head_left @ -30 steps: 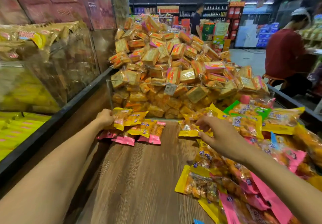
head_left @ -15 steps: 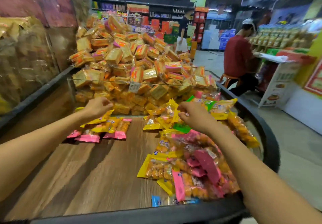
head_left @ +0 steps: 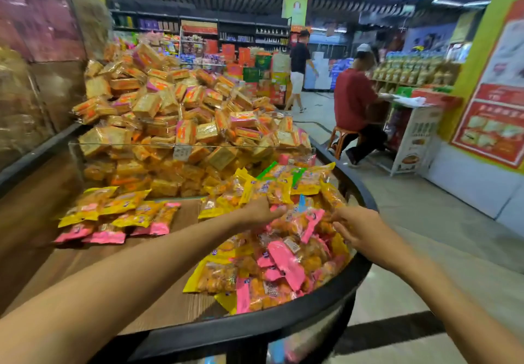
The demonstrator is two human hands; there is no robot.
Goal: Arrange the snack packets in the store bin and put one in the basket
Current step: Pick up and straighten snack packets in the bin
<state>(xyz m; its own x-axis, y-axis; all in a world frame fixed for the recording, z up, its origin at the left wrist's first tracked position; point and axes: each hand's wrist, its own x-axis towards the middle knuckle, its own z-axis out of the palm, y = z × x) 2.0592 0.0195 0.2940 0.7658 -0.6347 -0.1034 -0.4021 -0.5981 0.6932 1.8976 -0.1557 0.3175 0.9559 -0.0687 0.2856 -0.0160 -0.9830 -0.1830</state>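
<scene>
In the store bin, both hands are working the loose pile of snack packets.

Nearest, under and between the two hands, the jumbled pink and yellow packets are lying against the bin's dark curved rim; the left hand is resting on the pile with fingers curled, though whether it is pinching a packet cannot be told, and the right hand, just to its right, is reaching in with fingers loosely spread, holding nothing. Left of the left hand, a tidied row of packets is lying flat on the wooden floor. Beyond the hands, a clear divider is holding back heaped orange packs. The packets are looking light, soft and crinkly, probably slippery; pinching a sealed end edge should be serving best. Print is too blurred to read. No basket is showing.
</scene>
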